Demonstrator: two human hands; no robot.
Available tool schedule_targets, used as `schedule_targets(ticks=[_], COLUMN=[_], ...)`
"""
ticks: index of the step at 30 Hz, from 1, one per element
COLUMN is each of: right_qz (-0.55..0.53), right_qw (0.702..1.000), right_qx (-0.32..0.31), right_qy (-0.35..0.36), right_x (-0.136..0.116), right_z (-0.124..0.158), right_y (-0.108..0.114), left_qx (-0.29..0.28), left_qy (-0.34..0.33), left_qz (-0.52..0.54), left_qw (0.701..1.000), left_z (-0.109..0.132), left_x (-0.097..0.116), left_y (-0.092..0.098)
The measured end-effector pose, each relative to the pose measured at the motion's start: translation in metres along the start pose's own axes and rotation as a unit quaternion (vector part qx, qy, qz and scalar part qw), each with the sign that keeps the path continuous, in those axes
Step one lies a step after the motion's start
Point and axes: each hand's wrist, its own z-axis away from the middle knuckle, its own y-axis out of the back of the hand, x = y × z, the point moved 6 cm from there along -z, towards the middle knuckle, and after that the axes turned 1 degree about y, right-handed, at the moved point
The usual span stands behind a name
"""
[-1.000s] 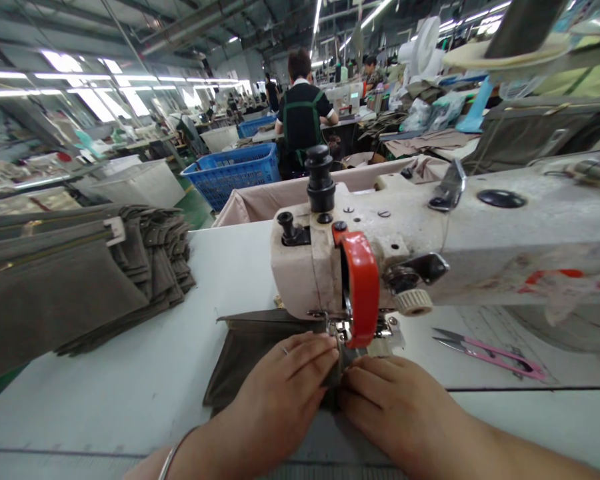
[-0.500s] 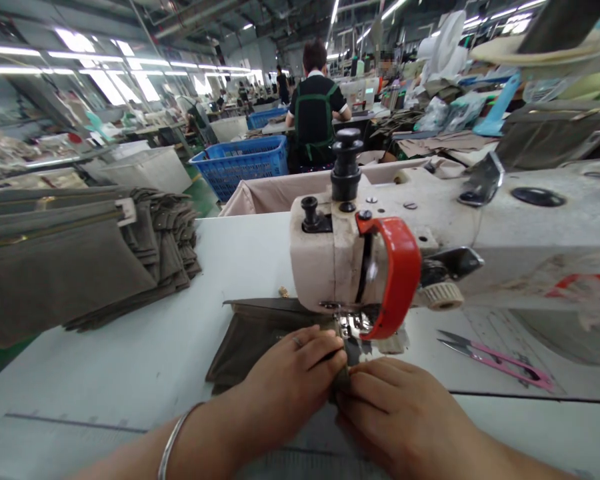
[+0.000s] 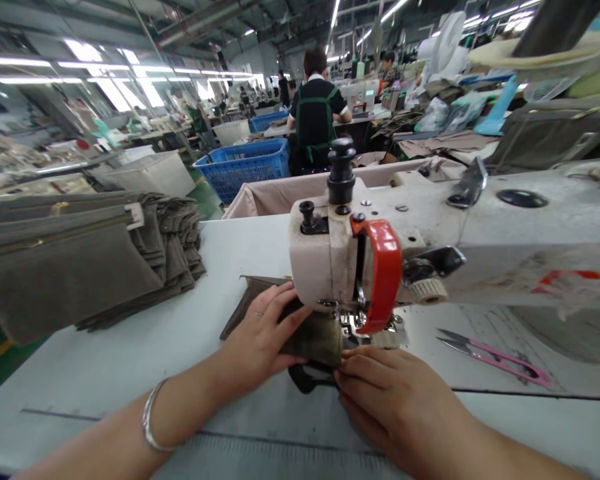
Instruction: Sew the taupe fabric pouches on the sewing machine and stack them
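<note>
The dark green cloth [image 3: 315, 340] lies on the white table [image 3: 250, 413] in the middle of the frame, with its right edge by the metal foot [image 3: 349, 323] of the sewing machine [image 3: 310, 260]. The left hand [image 3: 263, 330] lies spread on top of the cloth, fingers apart, pressing and not pinching. The right hand [image 3: 380, 393] has its fingertips bunched at the cloth's near right corner and seems to pinch it. Those fingertips are near the foot, just below the red guard [image 3: 387, 273], so a finger could get hurt if it slid too far up. If the two hands pulled different ways, the cloth could twist and its edge could go crooked. A loose fold under the left hand could get caught too. The pink snips [image 3: 497, 360], at the right of the frame, have bare points facing the right hand, so a careless sideways reach could mean a poke.
</note>
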Motion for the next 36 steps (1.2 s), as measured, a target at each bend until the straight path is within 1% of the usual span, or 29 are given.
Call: schedule_targets(ticks=[2, 3, 5, 6, 8, 9, 11, 15, 20, 23, 26, 30, 33, 36], right_qz=[-0.006, -0.012, -0.029, -0.037, -0.042, -0.038, -0.025, -0.006, -0.007, -0.035, -0.047, -0.039, -0.026, -0.016], right_qw=[1.0, 1.0, 0.998, 0.997, 0.996, 0.997, 0.997, 0.996, 0.994, 0.992, 0.991, 0.992, 0.994, 0.994], right_qx=[-0.016, -0.024, -0.048, -0.06, -0.071, -0.071, -0.066, -0.082, -0.106, -0.112, -0.115, -0.115, -0.101, -0.104], right_qy=[-0.012, -0.015, -0.015, -0.015, -0.019, -0.022, -0.026, -0.021, -0.033, -0.044, -0.046, -0.029, -0.027, -0.023], right_x=[0.002, 0.003, 0.004, 0.005, 0.008, 0.009, 0.011, 0.012, 0.014, 0.017, 0.019, 0.019, 0.02, 0.02], right_z=[0.0, 0.0, 0.0, 0.0, 0.001, 0.001, 0.001, 0.002, 0.004, 0.003, 0.002, 0.003, 0.003, 0.003], right_y=[0.0, 0.0, -0.001, 0.0, 0.001, 0.002, 0.004, 0.003, 0.007, 0.014, 0.018, 0.015, 0.012, 0.007], left_qx=[0.004, 0.014, 0.044, 0.052, 0.05, 0.043, 0.046, 0.07, 0.066, 0.057, 0.056, 0.063, 0.067, 0.076], left_qy=[0.002, -0.002, -0.026, -0.046, -0.089, -0.107, -0.126, -0.122, -0.098, -0.091, -0.069, -0.042, -0.04, -0.045], left_qz=[-0.001, 0.003, 0.024, 0.038, 0.067, 0.08, 0.097, 0.114, 0.134, 0.156, 0.182, 0.203, 0.214, 0.224], left_qw=[1.0, 1.0, 0.998, 0.997, 0.992, 0.99, 0.986, 0.983, 0.984, 0.982, 0.979, 0.976, 0.974, 0.971], left_z=[0.001, 0.0, -0.003, -0.005, -0.007, -0.008, -0.007, -0.005, -0.008, -0.009, -0.009, -0.009, -0.01, -0.01], left_x=[0.0, 0.004, 0.021, 0.031, 0.049, 0.056, 0.063, 0.063, 0.061, 0.059, 0.055, 0.051, 0.052, 0.054], left_y=[0.007, 0.011, 0.017, 0.017, 0.011, 0.007, 0.001, 0.001, 0.006, 0.003, -0.001, -0.003, -0.002, -0.002])
